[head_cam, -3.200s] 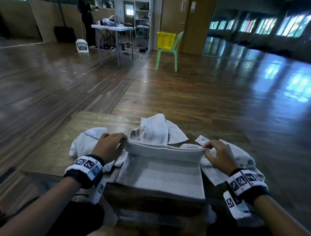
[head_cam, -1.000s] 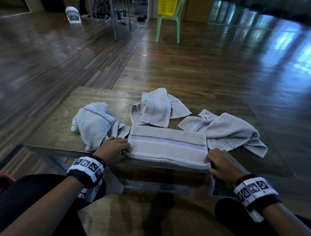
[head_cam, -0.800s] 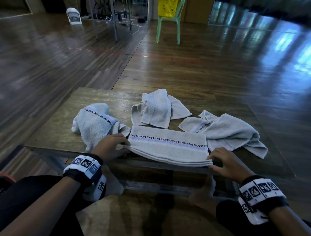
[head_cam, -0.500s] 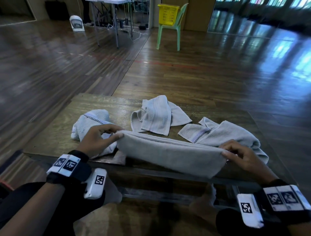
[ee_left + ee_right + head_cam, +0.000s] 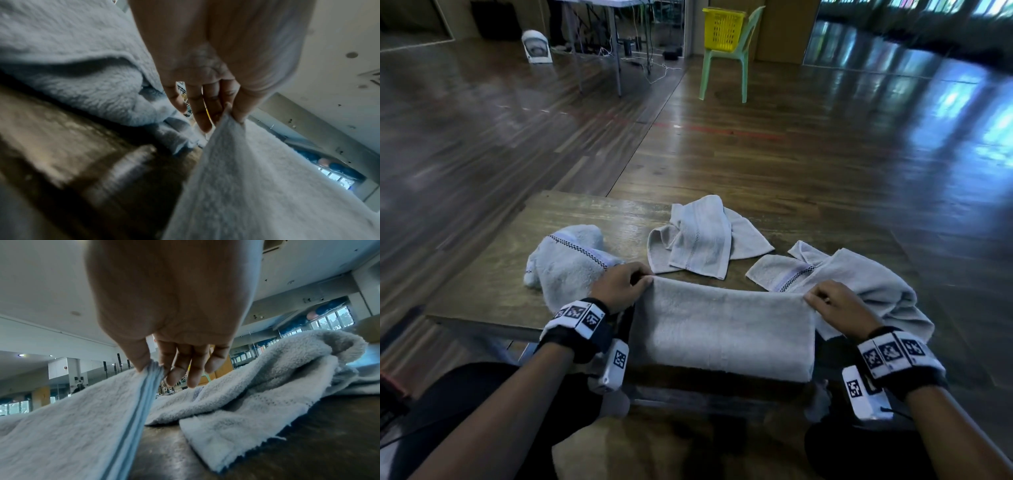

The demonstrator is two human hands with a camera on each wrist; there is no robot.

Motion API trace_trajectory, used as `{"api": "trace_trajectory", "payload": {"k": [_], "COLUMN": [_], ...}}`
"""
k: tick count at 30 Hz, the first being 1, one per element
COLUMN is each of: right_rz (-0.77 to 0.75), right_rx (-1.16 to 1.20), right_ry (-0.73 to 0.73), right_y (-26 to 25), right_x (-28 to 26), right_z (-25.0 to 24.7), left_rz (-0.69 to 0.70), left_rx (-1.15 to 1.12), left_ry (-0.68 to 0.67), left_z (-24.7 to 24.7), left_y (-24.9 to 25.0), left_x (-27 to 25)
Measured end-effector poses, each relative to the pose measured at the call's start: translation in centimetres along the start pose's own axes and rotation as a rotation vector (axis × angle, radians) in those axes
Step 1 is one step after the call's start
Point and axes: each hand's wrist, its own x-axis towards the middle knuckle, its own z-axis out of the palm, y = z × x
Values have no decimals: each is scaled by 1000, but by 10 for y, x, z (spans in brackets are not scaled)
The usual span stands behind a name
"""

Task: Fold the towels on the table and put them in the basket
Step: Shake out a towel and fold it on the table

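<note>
- Lifted since a second ago, the folded pale grey terry towel now drapes over the wooden tabletop's near edge.
- Left hand and right hand pinch its upper corners.
- Only the right wrist view shows the stacked layers clamped under the thumb.
- Square black-and-white markers on the wristbands; no readable writing.

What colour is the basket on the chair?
Yellow; the basket sits on a green chair, clearest in the head view.

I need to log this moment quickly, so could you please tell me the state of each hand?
Left hand: pinching the left top corner of the folded towel.
Right hand: pinching the same towel's right top corner.
</note>
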Motion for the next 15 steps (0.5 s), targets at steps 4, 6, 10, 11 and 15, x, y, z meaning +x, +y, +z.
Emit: {"api": "trace_trajectory", "payload": {"k": [4,6,10,11,15], "right_rz": [76,111,3,-59,-188], "right_rx": [-117,-217,-443,-414,-277], "right_ry": [-35,-30,-64,-51,-99], "right_y": [-6,-16,-50,-60,-91], "right_x": [3,2,-11,-16,-32], "right_z": [1,4,27,36,78], "left_rz": [-45,-45,57,113,270], "left_rx": [18,35,183,208,313], "left_ry": [-5,19,60,46,-131], "left_z": [8,15,34,40,74], "left_y": [-4,-5,15,25,60], "left_x": [11,12,-2,-9,-34]}}
